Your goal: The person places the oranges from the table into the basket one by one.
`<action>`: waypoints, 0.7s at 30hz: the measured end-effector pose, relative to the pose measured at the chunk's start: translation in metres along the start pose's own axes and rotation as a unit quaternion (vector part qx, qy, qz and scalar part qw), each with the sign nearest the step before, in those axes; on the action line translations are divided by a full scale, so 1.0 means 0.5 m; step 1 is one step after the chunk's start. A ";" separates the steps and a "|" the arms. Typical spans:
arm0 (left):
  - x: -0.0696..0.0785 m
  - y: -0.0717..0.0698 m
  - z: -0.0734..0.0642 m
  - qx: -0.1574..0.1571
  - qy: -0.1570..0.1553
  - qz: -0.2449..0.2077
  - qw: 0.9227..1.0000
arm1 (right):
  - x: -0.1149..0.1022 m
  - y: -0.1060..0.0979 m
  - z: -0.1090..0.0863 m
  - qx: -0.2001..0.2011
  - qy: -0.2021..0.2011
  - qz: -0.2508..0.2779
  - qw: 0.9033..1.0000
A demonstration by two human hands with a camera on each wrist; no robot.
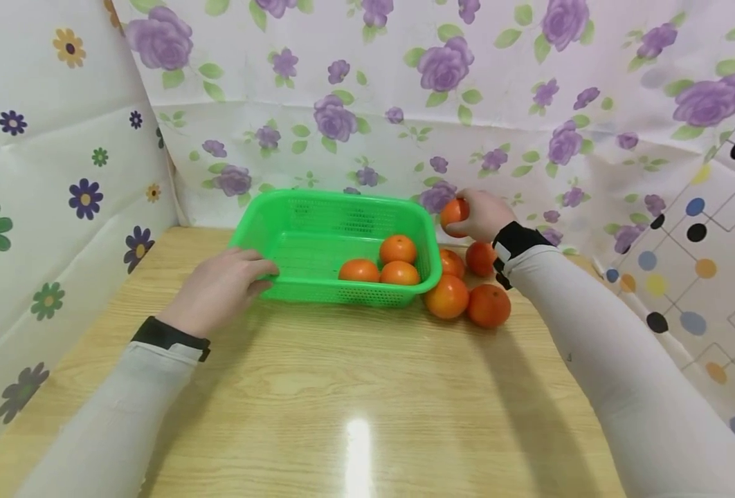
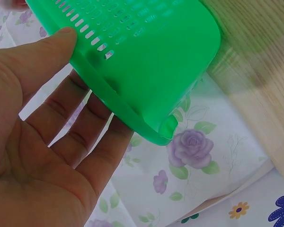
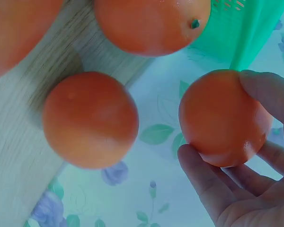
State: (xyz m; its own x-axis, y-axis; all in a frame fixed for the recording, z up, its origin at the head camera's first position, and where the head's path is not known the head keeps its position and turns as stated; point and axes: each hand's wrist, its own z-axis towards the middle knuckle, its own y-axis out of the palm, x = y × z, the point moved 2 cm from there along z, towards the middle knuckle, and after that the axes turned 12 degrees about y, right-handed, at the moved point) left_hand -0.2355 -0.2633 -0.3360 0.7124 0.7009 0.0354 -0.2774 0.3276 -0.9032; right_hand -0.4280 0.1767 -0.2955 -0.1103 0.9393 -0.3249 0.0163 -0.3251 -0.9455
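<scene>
My right hand point(image 1: 484, 216) holds an orange point(image 3: 225, 118) between thumb and fingers, raised just beyond the right end of the green plastic basket point(image 1: 305, 290). My left hand point(image 1: 221, 287) grips the basket's rim at its left end; in the left wrist view the thumb point(image 2: 61, 45) lies on one side of the rim and the fingers on the other. Three oranges point(image 1: 398, 249) sit inside the basket, toward its right end. Below the right hand, several more oranges point(image 1: 488, 306) rest on the table against and beside the basket's right side.
The basket stands on a wood-grain table point(image 1: 318, 387) near its back edge. Behind it hangs a white cloth point(image 1: 398, 145) with purple flowers. Patterned cloths also close off the left point(image 1: 50, 221) and right point(image 1: 704, 277) sides.
</scene>
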 end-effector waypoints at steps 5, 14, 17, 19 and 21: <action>0.000 -0.002 -0.003 -0.003 -0.002 -0.002 1.000 | -0.008 -0.013 -0.019 0.001 0.002 -0.006 1.000; -0.002 -0.001 -0.002 -0.004 -0.006 -0.003 1.000 | -0.012 -0.031 -0.057 0.025 -0.023 0.063 0.997; -0.002 -0.002 -0.001 -0.003 -0.004 -0.002 1.000 | -0.013 -0.033 -0.070 0.035 -0.025 0.063 0.997; -0.002 -0.002 0.000 -0.002 -0.003 -0.001 1.000 | -0.014 -0.034 -0.077 0.041 -0.027 0.063 0.997; -0.001 -0.003 0.000 -0.002 -0.002 -0.001 1.000 | -0.015 -0.035 -0.082 0.046 -0.029 0.064 0.996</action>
State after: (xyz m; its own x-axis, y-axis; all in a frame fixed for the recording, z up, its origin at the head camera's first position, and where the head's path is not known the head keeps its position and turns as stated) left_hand -0.2356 -0.2643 -0.3348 0.7102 0.7029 0.0392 -0.2736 0.3269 -0.9046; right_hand -0.3868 0.1796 -0.2774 -0.1700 0.8827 -0.4382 -0.0571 -0.4527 -0.8898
